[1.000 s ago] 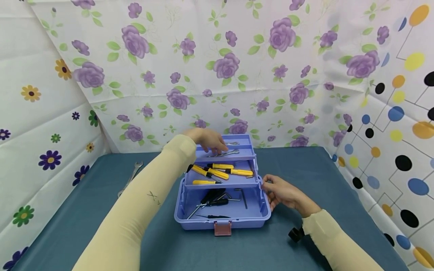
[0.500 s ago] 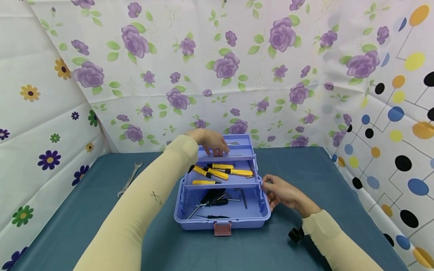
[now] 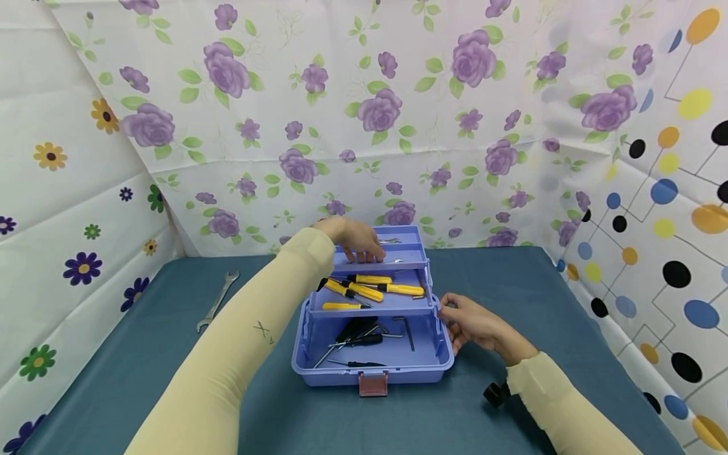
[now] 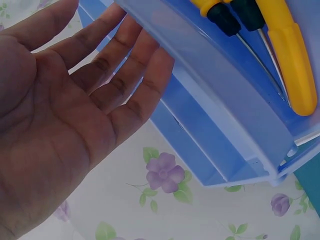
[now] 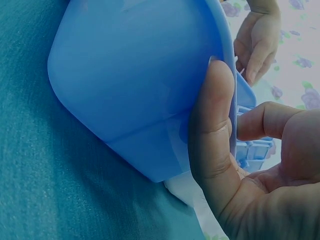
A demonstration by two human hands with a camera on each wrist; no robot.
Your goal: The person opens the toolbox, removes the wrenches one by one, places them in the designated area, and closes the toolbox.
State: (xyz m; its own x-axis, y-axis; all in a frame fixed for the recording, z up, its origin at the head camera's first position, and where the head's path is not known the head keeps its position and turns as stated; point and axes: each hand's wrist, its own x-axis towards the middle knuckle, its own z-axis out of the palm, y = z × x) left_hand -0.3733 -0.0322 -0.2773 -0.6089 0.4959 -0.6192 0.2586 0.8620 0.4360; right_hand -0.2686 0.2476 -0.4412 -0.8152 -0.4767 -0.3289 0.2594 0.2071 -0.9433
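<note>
A periwinkle toolbox (image 3: 335, 377) stands open with stepped trays. My left hand (image 3: 355, 239) reaches over the top tray, fingers pointing down into it; one wrench end (image 3: 398, 261) shows beside them. In the left wrist view, the left hand (image 4: 75, 110) has nearly straight fingers, thumb apart and fingertips hidden behind the tray wall (image 4: 225, 110). My right hand (image 3: 474, 322) grips the box's right rim; in the right wrist view the right hand (image 5: 215, 135) has digits on both sides of it. Yellow-handled screwdrivers (image 3: 404, 289) lie in the middle tray.
Another wrench (image 3: 389, 241) lies in the rear compartment. Black-handled screwdrivers (image 3: 370, 339) and hex keys (image 3: 409, 335) fill the bottom. A loose double-ended wrench (image 3: 218, 302) lies on the blue-green cloth left of the box. Patterned sheets hang behind and on both sides.
My left hand has shifted slightly right and lower over the top tray, covering most of the wrench that showed there earlier. The right hand has stayed on the rim.
</note>
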